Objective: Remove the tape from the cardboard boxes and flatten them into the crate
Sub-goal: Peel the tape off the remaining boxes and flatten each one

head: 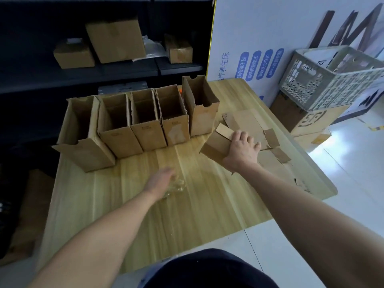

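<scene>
Nearest, left grip [164, 179] blurs over crumpled tape [176, 185], hold unclear; right grip [243, 146], spread wide, presses flattened box [216, 147]; crate [311, 86] lies beyond-right of it.

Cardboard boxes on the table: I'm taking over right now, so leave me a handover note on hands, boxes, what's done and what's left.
Left hand: blurred, at a wad of clear tape on the table; grip unclear.
Right hand: pressing on a part-flattened box over flat cardboard at the table's right side.
Five open boxes stand in a row at the back.
Crate: off the table, right, on a carton; contents unclear.
Done: some tape off, some cardboard flattened.
Left: the five standing boxes, then the flats into the crate.
</scene>
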Tool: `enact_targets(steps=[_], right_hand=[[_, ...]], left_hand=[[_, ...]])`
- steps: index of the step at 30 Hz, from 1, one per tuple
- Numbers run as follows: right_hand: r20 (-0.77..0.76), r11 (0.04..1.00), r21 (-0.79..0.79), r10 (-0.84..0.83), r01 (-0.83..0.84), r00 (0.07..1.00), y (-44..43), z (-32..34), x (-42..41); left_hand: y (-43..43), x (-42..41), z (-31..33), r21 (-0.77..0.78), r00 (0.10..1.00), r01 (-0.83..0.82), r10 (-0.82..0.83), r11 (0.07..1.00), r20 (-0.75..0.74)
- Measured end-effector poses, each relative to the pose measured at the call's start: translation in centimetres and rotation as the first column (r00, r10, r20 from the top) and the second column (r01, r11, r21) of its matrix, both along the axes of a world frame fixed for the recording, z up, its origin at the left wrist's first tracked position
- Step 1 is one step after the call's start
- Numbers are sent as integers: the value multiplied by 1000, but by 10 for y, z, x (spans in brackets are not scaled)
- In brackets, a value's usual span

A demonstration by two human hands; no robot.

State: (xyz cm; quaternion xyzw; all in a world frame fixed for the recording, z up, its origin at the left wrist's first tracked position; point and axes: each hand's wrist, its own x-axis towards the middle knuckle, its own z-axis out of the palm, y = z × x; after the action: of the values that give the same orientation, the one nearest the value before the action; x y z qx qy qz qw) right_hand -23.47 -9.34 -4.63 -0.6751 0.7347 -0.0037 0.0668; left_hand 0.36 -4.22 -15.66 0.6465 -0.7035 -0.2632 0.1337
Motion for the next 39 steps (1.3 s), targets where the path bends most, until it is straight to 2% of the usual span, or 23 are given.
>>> enact_targets(steps=[2, 6, 9, 14, 19, 22, 25, 27, 29, 33, 37, 38, 39], right_hand=[[21, 1000, 6, -9, 8, 1000, 5, -6, 1], [30, 999, 35, -16, 15, 999, 12, -13, 2], [58, 998, 47, 42, -45, 997, 14, -16, 10], [106, 981, 110, 149, -160, 983, 23, -25, 27], [111, 968, 170, 166, -183, 980, 32, -37, 37], [89, 968, 179, 161, -175, 983, 33, -41, 40], [87, 970, 189, 140, -155, 986, 32, -39, 39], [77, 969, 194, 140, -153, 987, 31, -39, 39], [40, 965, 197, 171, -175, 985, 33, -41, 44], [-23, 963, 184, 205, -198, 978, 37, -44, 55], [-12, 960, 208, 191, -185, 981, 33, -42, 53], [1, 959, 219, 184, -180, 983, 31, -41, 52], [18, 958, 230, 170, -169, 985, 29, -39, 51]], left_hand=[[11, -6, -12, 118, 996, 85, -87, 989, 11], [9, -6, -23, 272, 1000, 8, -2, 962, -23], [4, -3, -25, 307, 995, -15, 44, 952, -88], [0, 0, -24, 334, 994, -38, 71, 942, -88], [-1, 1, -20, 509, 966, -24, 152, 860, -211], [-3, -10, -15, 486, 947, -58, 202, 872, -249], [-11, -2, -14, 369, 848, -338, 450, 866, -279], [-17, 11, -13, 348, 733, -494, 597, 797, -327], [-22, 20, -11, 336, 651, -583, 673, 740, -351], [-25, 18, -8, 391, 536, -605, 718, 694, -444], [-31, 23, -2, 487, 316, -609, 755, 626, -575], [-32, 25, 1, 473, 305, -617, 745, 629, -593], [-33, 25, 4, 424, 363, -618, 718, 662, -594]])
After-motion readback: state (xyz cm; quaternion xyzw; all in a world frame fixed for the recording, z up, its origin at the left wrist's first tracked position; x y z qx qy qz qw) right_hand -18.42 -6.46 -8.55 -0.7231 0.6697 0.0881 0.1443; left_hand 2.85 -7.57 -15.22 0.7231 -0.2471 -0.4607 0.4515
